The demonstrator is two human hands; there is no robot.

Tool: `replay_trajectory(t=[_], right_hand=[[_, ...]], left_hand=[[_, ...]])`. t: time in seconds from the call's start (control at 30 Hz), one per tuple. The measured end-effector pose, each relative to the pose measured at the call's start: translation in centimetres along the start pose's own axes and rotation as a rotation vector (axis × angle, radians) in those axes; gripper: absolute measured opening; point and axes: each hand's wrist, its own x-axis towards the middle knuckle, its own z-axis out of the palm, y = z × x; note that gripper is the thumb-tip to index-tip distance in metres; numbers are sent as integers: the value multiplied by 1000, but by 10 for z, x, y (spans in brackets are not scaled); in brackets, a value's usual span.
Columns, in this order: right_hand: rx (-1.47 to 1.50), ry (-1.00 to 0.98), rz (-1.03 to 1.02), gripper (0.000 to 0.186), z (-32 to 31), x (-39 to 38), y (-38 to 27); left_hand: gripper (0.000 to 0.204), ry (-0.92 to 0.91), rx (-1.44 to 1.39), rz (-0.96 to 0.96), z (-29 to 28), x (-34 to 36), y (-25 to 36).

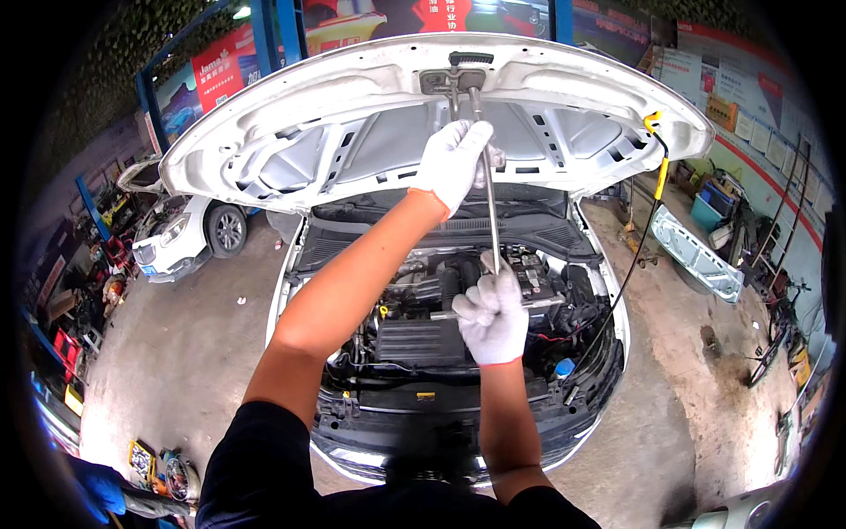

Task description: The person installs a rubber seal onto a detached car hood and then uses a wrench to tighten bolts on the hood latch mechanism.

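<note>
My left hand (454, 166), in a white glove, is closed around the upper part of a metal tool (456, 109) raised toward the latch (435, 83) at the front edge of the white raised hood (341, 132). My right hand (489, 322), also gloved, is closed on the lower end of a long steel bar (493, 220) with a crossbar (544, 303). The bar runs up to the hood's front edge. My left fingers partly hide where the tool's parts join. Below my hands lies the open engine bay (414, 339).
A yellow-and-black support pole (661, 172) holds the hood at the right. A white car (176, 234) stands at the left. A loose white panel (696, 256), bins (714, 203) and ladder-like rails (780, 220) line the right wall. Blue lift columns (264, 26) rise behind the hood.
</note>
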Motion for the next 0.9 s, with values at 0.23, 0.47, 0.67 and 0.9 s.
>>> replay_trajectory(t=[0.23, 0.47, 0.67, 0.9], right_hand=[[101, -36, 72, 44, 1, -2, 6], [30, -249, 25, 46, -12, 16, 41], [-396, -120, -115, 53, -31, 17, 6], [-2719, -242, -458, 70, 39, -4, -48]], left_hand=[[42, 64, 1491, 741, 44, -91, 35], [59, -777, 1396, -155, 106, -142, 1], [38, -732, 881, -153, 118, -131, 7], [30, -345, -308, -104, -34, -172, -36]])
